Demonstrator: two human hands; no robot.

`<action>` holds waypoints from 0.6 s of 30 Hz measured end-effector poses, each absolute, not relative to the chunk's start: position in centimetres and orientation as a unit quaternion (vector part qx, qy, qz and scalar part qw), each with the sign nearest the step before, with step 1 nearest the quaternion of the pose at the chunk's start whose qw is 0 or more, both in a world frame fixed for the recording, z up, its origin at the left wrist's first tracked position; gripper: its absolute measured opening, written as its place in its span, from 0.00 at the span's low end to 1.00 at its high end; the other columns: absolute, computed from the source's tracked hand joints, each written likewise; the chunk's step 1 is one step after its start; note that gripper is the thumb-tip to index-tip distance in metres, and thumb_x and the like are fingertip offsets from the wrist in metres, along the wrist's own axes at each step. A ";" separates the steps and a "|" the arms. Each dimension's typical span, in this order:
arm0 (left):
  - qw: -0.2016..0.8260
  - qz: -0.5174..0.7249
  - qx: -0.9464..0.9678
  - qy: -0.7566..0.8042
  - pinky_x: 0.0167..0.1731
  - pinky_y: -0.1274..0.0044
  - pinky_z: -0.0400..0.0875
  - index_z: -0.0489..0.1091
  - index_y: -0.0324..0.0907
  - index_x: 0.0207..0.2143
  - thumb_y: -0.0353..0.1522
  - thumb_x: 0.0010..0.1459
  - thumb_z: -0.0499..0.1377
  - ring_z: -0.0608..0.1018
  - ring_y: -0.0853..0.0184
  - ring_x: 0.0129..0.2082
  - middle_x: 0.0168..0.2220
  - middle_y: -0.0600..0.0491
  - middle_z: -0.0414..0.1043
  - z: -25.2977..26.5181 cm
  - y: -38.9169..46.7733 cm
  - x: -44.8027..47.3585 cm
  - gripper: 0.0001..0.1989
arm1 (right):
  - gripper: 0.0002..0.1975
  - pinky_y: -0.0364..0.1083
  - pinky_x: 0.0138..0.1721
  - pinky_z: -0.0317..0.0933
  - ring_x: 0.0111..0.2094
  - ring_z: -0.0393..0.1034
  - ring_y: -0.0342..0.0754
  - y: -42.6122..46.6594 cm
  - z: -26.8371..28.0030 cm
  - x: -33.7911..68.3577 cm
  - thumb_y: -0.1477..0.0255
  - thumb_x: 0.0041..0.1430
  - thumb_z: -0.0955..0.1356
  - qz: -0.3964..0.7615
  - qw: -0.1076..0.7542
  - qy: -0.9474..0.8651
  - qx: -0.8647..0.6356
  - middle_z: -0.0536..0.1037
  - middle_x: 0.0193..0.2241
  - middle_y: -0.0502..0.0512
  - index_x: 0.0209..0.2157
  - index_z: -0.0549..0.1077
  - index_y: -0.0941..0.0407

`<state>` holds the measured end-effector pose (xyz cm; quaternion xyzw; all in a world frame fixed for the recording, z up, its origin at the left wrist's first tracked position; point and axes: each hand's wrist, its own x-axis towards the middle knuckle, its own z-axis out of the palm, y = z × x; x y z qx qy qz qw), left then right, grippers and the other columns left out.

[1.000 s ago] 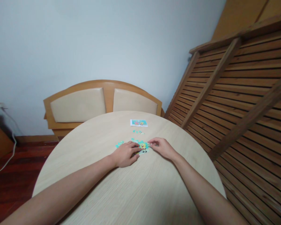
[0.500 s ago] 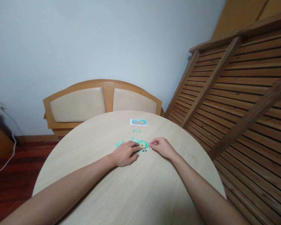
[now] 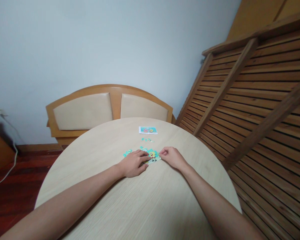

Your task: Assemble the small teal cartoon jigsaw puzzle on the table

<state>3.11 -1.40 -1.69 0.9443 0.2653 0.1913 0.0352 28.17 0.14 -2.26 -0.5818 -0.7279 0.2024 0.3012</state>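
A partly joined jigsaw puzzle, turquoise with a yellow cartoon figure, lies flat on the round table. My left hand rests palm down over its left part, fingers spread and hiding some of it. At the puzzle's right edge, my right hand is closed in a pinch on a small puzzle piece, mostly hidden by the fingertips. Several loose puzzle pieces lie just beyond the puzzle. More turquoise pieces sit left of my left hand's fingers.
A picture card with a similar cartoon scene lies toward the far side of the pale round table. Behind the table stands a padded wooden headboard. A slatted wooden frame leans on the right. A white cable hangs at left.
My right fingertips have shifted very slightly at the puzzle's right edge. The left hand stays where it was on the puzzle.
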 end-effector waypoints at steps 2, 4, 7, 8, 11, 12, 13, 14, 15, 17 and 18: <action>0.036 0.192 0.945 0.263 0.55 0.65 0.67 0.68 0.43 0.57 0.35 0.65 0.53 0.72 0.57 0.52 0.53 0.45 0.70 -1.7 -1.4 3.1 0.19 | 0.07 0.41 0.29 0.63 0.29 0.75 0.47 0.1 -2.3 28.2 0.69 0.53 0.70 0.199 0.299 -0.730 -0.581 0.82 0.28 0.55 0.30 0.79 0.57; 0.036 0.195 0.945 0.259 0.55 0.65 0.67 0.68 0.44 0.57 0.35 0.65 0.53 0.72 0.57 0.52 0.53 0.45 0.70 -1.7 -1.4 3.1 0.19 | 0.07 0.42 0.29 0.63 0.29 0.75 0.47 0.1 -2.3 28.2 0.69 0.53 0.70 0.197 0.296 -0.732 -0.582 0.82 0.28 0.55 0.30 0.79 0.57; 0.033 0.194 0.946 0.258 0.55 0.65 0.67 0.67 0.44 0.57 0.35 0.65 0.53 0.72 0.57 0.52 0.53 0.45 0.69 -1.7 -1.3 3.1 0.19 | 0.07 0.42 0.30 0.63 0.29 0.75 0.47 0.1 -2.2 28.2 0.69 0.53 0.70 0.192 0.293 -0.735 -0.581 0.82 0.29 0.55 0.30 0.80 0.57; 0.032 0.192 0.946 0.259 0.55 0.65 0.67 0.67 0.44 0.57 0.35 0.65 0.53 0.72 0.57 0.52 0.53 0.45 0.69 -1.7 -1.3 3.1 0.19 | 0.07 0.42 0.30 0.63 0.29 0.75 0.47 0.0 -2.2 28.2 0.69 0.52 0.70 0.189 0.292 -0.736 -0.580 0.82 0.29 0.55 0.30 0.80 0.57; 0.030 0.189 0.946 0.262 0.55 0.65 0.67 0.68 0.44 0.57 0.35 0.65 0.53 0.72 0.57 0.52 0.53 0.45 0.70 -1.7 -1.4 3.1 0.19 | 0.07 0.41 0.30 0.62 0.29 0.75 0.47 0.0 -2.2 28.2 0.69 0.52 0.70 0.182 0.289 -0.742 -0.577 0.82 0.29 0.55 0.30 0.80 0.56; 0.030 0.188 0.946 0.262 0.55 0.65 0.67 0.68 0.44 0.57 0.35 0.65 0.53 0.72 0.57 0.52 0.53 0.45 0.69 -1.6 -1.4 3.1 0.19 | 0.07 0.42 0.30 0.62 0.29 0.74 0.47 -0.1 -2.3 28.1 0.69 0.52 0.70 0.180 0.287 -0.743 -0.577 0.82 0.29 0.55 0.30 0.80 0.56; 0.030 0.188 0.946 0.262 0.55 0.65 0.67 0.68 0.44 0.57 0.35 0.65 0.53 0.72 0.57 0.52 0.53 0.46 0.69 -1.6 -1.4 3.1 0.19 | 0.07 0.42 0.30 0.62 0.29 0.74 0.47 -0.1 -2.2 28.1 0.69 0.52 0.70 0.177 0.286 -0.745 -0.577 0.82 0.29 0.55 0.30 0.80 0.56; 0.030 0.188 0.946 0.261 0.55 0.65 0.66 0.68 0.44 0.57 0.35 0.65 0.53 0.72 0.57 0.52 0.53 0.46 0.69 -1.6 -1.4 3.1 0.19 | 0.07 0.42 0.30 0.62 0.29 0.74 0.47 -0.1 -2.2 28.1 0.69 0.52 0.70 0.175 0.284 -0.746 -0.576 0.82 0.29 0.55 0.30 0.80 0.56; 0.031 0.187 0.947 0.260 0.55 0.65 0.66 0.68 0.44 0.57 0.35 0.65 0.53 0.72 0.57 0.52 0.53 0.45 0.69 -1.6 -1.4 3.1 0.19 | 0.07 0.42 0.30 0.62 0.29 0.74 0.47 -0.1 -2.1 28.1 0.69 0.52 0.70 0.172 0.283 -0.747 -0.576 0.82 0.29 0.55 0.30 0.80 0.56; 0.033 0.187 0.947 0.258 0.55 0.65 0.66 0.67 0.43 0.57 0.35 0.65 0.53 0.71 0.57 0.53 0.54 0.45 0.69 -1.6 -1.4 3.0 0.19 | 0.07 0.42 0.30 0.62 0.30 0.74 0.47 0.0 -1.9 28.3 0.69 0.53 0.69 0.163 0.283 -0.748 -0.577 0.82 0.29 0.54 0.31 0.80 0.56; 0.035 0.186 0.948 0.257 0.55 0.65 0.66 0.67 0.43 0.57 0.34 0.65 0.53 0.71 0.57 0.53 0.54 0.45 0.69 -1.6 -1.4 3.0 0.19 | 0.07 0.42 0.30 0.62 0.30 0.74 0.47 0.1 -1.8 28.6 0.69 0.53 0.69 0.155 0.286 -0.747 -0.580 0.82 0.29 0.54 0.31 0.80 0.56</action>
